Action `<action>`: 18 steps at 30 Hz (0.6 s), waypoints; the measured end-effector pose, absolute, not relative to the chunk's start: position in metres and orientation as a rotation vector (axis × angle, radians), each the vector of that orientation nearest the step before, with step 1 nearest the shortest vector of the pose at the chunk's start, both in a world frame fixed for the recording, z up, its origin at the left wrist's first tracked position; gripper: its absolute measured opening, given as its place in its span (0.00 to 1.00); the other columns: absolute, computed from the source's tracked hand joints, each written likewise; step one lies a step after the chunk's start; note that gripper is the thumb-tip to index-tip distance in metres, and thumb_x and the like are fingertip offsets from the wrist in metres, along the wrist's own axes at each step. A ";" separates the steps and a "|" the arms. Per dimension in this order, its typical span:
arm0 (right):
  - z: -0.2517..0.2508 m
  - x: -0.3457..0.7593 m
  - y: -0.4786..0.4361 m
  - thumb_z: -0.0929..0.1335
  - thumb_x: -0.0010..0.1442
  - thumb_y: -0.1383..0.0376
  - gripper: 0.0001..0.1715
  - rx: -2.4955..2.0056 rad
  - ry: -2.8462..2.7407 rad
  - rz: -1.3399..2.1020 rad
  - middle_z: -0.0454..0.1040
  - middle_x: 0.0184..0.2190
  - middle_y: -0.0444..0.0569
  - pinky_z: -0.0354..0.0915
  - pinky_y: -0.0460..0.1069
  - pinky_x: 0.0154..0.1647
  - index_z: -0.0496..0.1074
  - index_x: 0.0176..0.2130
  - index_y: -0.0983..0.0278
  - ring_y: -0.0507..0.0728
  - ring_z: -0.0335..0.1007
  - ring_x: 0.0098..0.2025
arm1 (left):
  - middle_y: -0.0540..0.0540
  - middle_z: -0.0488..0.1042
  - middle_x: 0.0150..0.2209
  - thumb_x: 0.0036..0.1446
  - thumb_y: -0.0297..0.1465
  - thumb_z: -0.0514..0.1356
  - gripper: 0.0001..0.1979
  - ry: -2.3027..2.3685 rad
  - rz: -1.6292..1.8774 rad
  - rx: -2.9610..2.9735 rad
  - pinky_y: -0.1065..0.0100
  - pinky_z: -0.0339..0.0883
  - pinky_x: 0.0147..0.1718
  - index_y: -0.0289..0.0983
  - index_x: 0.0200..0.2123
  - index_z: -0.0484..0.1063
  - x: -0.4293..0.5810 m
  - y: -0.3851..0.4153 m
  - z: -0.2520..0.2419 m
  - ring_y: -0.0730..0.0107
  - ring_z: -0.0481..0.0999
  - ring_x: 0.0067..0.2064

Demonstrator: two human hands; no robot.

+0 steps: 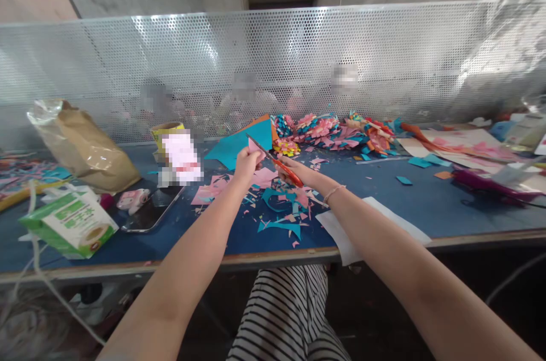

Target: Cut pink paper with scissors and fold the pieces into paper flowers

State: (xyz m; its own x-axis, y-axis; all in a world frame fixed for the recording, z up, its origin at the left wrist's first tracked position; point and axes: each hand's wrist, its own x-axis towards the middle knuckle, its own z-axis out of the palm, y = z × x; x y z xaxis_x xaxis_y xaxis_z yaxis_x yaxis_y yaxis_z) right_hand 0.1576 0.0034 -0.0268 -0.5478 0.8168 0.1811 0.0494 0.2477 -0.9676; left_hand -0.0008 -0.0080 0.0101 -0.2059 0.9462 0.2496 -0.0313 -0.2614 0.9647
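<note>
Bare forearms (202, 253) hog the bottom of the frame, with black-and-white striped trousers (281, 315) between them at bottom centre. So, grip check: mid-frame, my left hand (247, 165) has its fingers pinched together on a small pink piece of paper (255, 148), and my right hand (296, 170) is wrapped round the red-orange handles of a pair of metal-bladed scissors (292, 175). Blades point up and left, right by the pink piece; can't really tell if they're parted. Below my hands it's a mess of pink and blue paper scraps (279, 202) on a dark blue tabletop (367, 179). Just beyond, a big blue paper sheet (226, 148), then colourful folded-paper clusters (319, 128) right of centre. Lower left has a green-and-white cardboard box (72, 224).
</note>
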 end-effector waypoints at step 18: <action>-0.023 0.162 0.001 0.68 0.48 0.54 0.19 -0.793 -1.755 1.319 0.54 0.20 0.38 0.46 0.45 0.18 0.55 0.29 0.61 0.46 0.46 0.19 | 0.54 0.62 0.17 0.44 0.28 0.55 0.08 1.157 1.586 1.243 0.74 0.56 0.16 0.37 0.20 0.55 -0.001 -0.007 0.008 0.78 0.61 0.16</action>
State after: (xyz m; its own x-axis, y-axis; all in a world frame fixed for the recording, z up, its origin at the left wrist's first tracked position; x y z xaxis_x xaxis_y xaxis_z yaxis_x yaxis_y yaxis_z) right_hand 0.1615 0.0007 -0.0229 -0.4962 0.8402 0.2186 0.0235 0.2647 -0.9641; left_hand -0.0013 -0.0073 0.0080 -0.2021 0.9465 0.2517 -0.0494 -0.2665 0.9626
